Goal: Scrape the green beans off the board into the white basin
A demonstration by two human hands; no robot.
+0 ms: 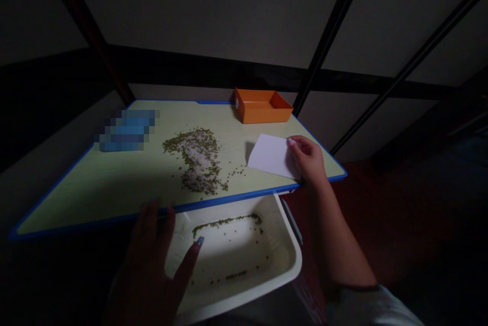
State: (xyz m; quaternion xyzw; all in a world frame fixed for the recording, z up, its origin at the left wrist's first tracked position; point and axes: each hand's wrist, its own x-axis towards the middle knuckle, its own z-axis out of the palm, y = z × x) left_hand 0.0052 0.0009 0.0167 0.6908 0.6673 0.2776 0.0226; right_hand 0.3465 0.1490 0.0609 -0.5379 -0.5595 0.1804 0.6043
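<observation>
My right hand (308, 159) pinches the right end of a flat white card (272, 155), tilted above the right part of the table. Left of the card, a spread of small green beans mixed with whitish grains (200, 158) lies on the pale tabletop, with a few strays toward the card. My left hand (156, 260) is at the table's front edge, fingers apart, its thumb over the left side of a white plastic tub (292, 260). Green beans lie scattered along the tub's floor. Whether the left fingers touch the table edge or tub is hard to tell in the dark.
An orange open box (263, 115) stands at the table's back right. A blurred-out blue item (129, 131) lies at the left. The pale table (114, 173) has a blue rim, and the tub sits below its front edge. Panelled walls rise behind.
</observation>
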